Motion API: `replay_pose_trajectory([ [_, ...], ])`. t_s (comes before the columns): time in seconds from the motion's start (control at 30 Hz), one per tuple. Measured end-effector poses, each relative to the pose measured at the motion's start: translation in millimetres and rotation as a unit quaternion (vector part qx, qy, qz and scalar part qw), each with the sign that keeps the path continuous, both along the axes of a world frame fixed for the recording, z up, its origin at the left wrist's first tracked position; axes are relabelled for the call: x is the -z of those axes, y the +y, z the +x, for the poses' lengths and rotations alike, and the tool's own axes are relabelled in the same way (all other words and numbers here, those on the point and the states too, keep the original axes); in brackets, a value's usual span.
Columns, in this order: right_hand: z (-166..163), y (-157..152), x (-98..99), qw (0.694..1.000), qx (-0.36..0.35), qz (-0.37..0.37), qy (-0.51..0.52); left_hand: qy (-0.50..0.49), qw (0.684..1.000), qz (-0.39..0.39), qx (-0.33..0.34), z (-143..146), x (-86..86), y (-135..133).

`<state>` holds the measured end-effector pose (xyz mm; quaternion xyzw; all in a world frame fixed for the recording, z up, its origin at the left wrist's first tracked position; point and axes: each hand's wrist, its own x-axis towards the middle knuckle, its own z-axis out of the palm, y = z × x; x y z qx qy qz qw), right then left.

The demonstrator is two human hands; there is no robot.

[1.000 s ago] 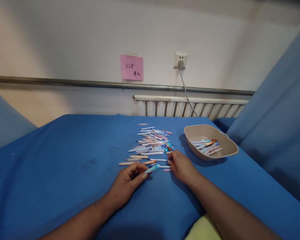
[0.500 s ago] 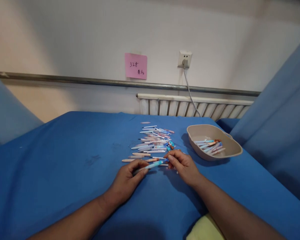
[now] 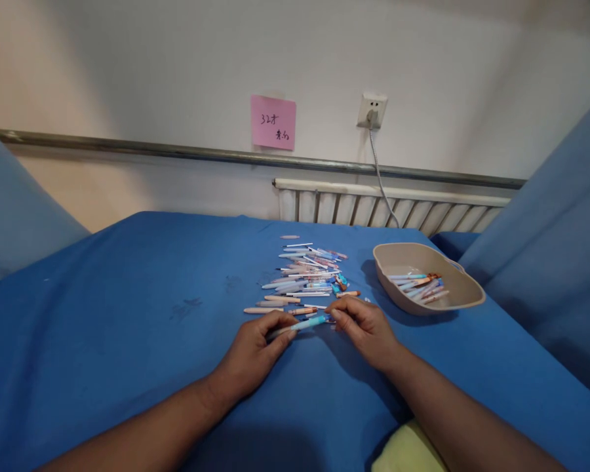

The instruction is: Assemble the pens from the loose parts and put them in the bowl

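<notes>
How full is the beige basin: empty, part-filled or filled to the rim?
Part-filled. A small heap of pens lies inside the beige basin, below the rim, with bare wall visible around it.

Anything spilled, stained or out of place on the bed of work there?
Yes: dark smudges mark the blue cloth, left of the loose pen parts. They stand out against the plain fabric; whether ink or something else, I can't tell. The beige basin sits upright.

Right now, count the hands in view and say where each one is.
2: the left hand holds a pen; the right hand is at the pen's blue end, nearer the basket. No others show.
</notes>
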<state>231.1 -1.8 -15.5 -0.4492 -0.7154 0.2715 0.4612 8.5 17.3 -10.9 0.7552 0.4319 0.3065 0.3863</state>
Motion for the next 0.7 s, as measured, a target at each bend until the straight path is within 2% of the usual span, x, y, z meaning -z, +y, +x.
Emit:
replay_pose_trajectory([
  [0.17, -0.9, -2.5, -3.2, 0.999, -0.007, 0.037, -0.023, 0.011, 1.0, 0.011, 0.005, 0.8, 0.0, -0.7],
  [0.43, 0.4, -1.3, -3.4, 0.999, -0.001, 0.031, -0.028, 0.015, 1.0, 0.011, 0.02, -0.4, 0.7, -1.0],
  [0.7, -1.6, 1.6, 5.5, 0.994, -0.013, -0.08, 0.068, 0.025, 0.999, 0.009, 0.02, -0.4, 2.0, 0.9],
])
